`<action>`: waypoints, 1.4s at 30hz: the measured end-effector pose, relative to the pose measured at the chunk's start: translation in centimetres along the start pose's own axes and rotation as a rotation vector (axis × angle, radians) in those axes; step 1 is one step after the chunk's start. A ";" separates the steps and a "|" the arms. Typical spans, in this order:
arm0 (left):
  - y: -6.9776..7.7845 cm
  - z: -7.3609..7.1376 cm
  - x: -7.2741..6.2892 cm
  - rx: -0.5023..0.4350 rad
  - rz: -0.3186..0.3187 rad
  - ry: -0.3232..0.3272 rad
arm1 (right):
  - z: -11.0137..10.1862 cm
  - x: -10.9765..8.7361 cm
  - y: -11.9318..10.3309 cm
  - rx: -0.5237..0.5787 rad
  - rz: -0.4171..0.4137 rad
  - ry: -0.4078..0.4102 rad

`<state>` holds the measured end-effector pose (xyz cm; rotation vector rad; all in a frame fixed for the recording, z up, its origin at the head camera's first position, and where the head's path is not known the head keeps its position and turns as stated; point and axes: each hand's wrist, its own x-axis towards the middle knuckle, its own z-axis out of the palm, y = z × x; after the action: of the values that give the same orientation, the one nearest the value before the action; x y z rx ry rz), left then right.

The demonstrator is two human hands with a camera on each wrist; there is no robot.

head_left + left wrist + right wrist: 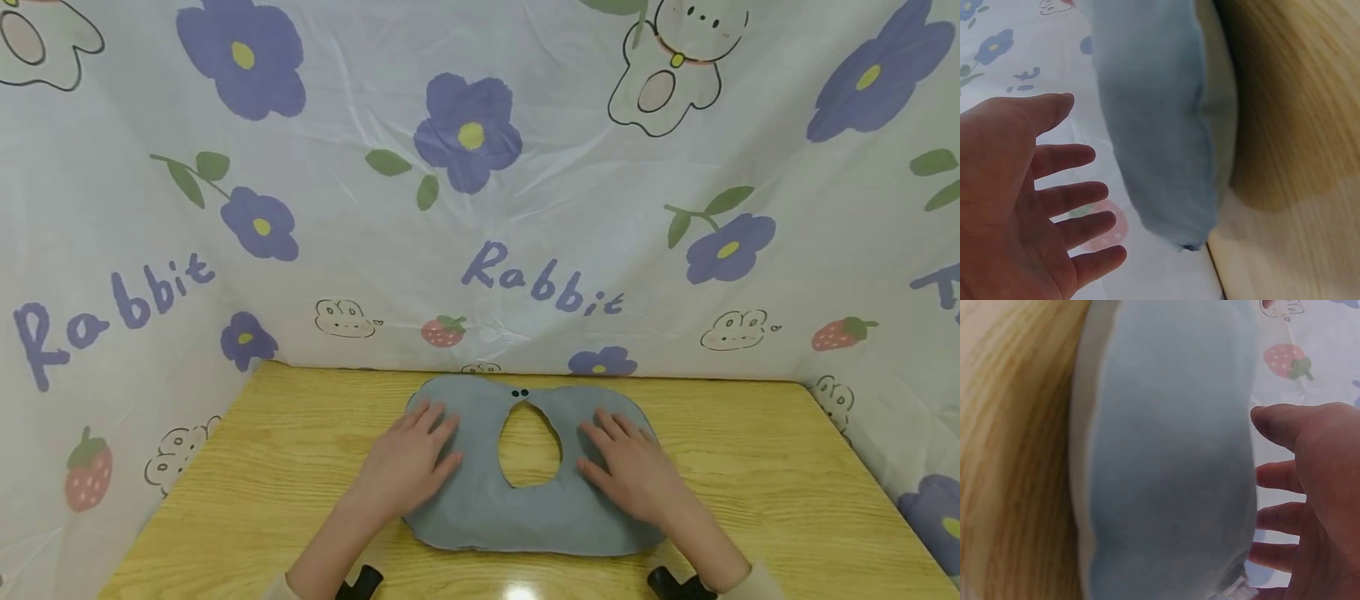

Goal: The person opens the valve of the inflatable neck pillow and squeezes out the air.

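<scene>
A grey-blue neck pillow (536, 521) lies flat on the wooden table, its opening in the middle and two small black snaps (520, 393) where the ends meet at the far side. Over its left part is my left hand (405, 462), fingers spread; the left wrist view shows a gap between that palm and the pillow (1154, 125). My right hand (633, 471) is over the right part, fingers extended. In the right wrist view its fingertips reach the pillow's outline (1172, 456), and whether they touch is hard to tell. Neither hand grips anything.
Wood-grain table (765, 467) surrounds the pillow. A white cloth (540, 217) printed with flowers, rabbits and strawberries hangs behind and along both sides. Black wrist-camera parts (362, 583) show below the forearms.
</scene>
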<state>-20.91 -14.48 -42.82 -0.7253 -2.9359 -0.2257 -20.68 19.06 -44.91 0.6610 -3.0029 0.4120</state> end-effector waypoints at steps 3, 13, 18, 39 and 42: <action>-0.2 0.4 0.0 -0.004 0.003 -0.007 | 0.4 -0.1 0.2 0.000 0.000 -0.008; -0.4 1.4 -0.1 -0.065 -0.010 -0.045 | 1.1 -0.1 0.5 0.005 0.026 -0.040; -0.4 1.6 -0.1 -0.094 -0.009 -0.047 | 1.1 -0.2 0.6 0.012 0.032 -0.044; 1.2 -0.4 -1.5 -0.048 0.029 -0.048 | -0.7 -2.3 -1.3 0.004 0.004 -0.019; 1.7 -0.3 -1.9 -0.050 0.050 -0.051 | -0.6 -2.6 -1.3 0.010 0.016 -0.036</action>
<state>-18.44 -13.90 -42.58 -0.8223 -2.9656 -0.2818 -17.80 19.09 -44.26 0.6530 -3.0439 0.4206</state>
